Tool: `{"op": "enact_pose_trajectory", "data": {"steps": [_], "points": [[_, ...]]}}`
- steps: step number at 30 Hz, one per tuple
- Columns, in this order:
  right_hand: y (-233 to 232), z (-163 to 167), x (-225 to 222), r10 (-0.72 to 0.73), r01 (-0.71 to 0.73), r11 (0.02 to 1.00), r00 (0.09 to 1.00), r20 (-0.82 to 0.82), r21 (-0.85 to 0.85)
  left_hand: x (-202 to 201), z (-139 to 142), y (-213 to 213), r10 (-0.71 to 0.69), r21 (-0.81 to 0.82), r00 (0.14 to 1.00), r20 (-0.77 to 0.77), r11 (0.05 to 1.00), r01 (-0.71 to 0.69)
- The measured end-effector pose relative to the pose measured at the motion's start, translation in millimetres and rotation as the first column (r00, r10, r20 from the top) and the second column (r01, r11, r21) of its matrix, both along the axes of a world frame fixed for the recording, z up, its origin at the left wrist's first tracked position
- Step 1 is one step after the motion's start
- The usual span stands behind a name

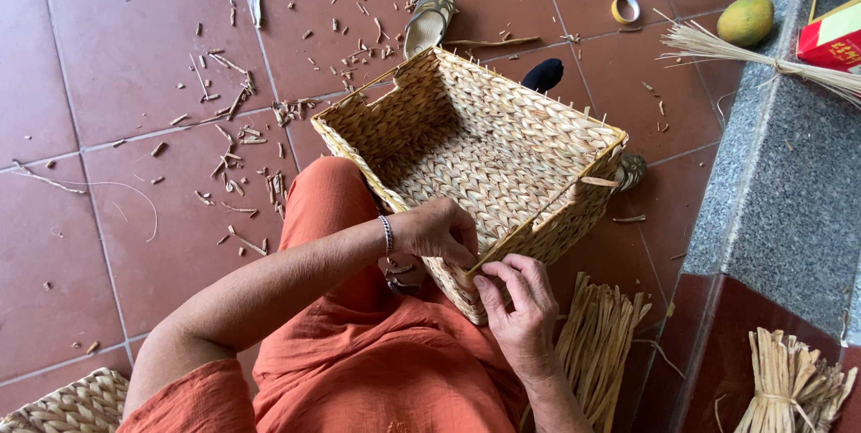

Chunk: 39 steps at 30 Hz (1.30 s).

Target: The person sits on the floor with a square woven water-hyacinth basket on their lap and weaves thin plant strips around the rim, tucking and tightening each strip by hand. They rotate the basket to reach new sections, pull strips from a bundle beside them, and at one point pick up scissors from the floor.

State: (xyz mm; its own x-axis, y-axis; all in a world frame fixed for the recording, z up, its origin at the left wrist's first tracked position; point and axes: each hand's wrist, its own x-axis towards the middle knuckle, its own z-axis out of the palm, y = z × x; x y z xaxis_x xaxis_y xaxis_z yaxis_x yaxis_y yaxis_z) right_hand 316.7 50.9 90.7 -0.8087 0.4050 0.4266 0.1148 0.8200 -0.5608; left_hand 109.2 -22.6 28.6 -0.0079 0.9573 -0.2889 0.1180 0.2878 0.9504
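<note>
A square woven straw basket (421, 101) rests on my lap, tilted, its open side facing up. My left hand (439, 231) grips the near rim with the fingers curled over the edge. My right hand (520, 307) pinches the same near corner from outside, thumb and fingertips on the weave close to the rim. A bead bracelet sits on my left wrist. I wear orange clothes (359, 352).
Straw offcuts (233, 128) litter the red tile floor. A bundle of straw strips (596, 343) lies by my right leg, another (789, 388) at the lower right. A sandal (429, 19), tape roll (625, 8), mangoes (746, 19) and a grey stone step (789, 182) lie beyond.
</note>
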Motion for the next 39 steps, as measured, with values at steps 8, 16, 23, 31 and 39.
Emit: {"op": "enact_pose_trajectory", "data": {"steps": [8, 16, 23, 31, 39], "points": [[8.3, 1.0, -0.2, 0.033, -0.023, 0.978, 0.999, 0.041, -0.208, 3.9, -0.3, 13.4, -0.056, -0.06, 0.992, -0.111, 0.997, 0.05], [20.5, 6.3, -7.1, 0.094, -0.022, 0.943, 0.975, 0.202, -0.333, 2.2, -5.4, 0.8, -0.036, 0.103, 0.995, 0.095, 0.994, 0.026], [33.9, -18.8, 2.6, 0.214, -0.192, 0.948, 0.975, 0.063, -0.253, -6.7, 9.7, -23.6, -0.047, 0.305, 0.997, 0.059, 0.952, 0.027], [45.9, -31.3, 29.9, 0.201, -0.056, 0.627, 0.975, 0.093, -0.777, 9.6, -3.0, -47.1, 0.226, 0.598, 0.943, -0.246, 0.801, -0.036], [39.3, -11.3, 7.4, 0.259, -0.099, 0.889, 0.914, 0.312, -0.446, 16.5, -3.4, -45.3, 0.162, 0.431, 0.956, -0.243, 0.901, -0.043]]}}
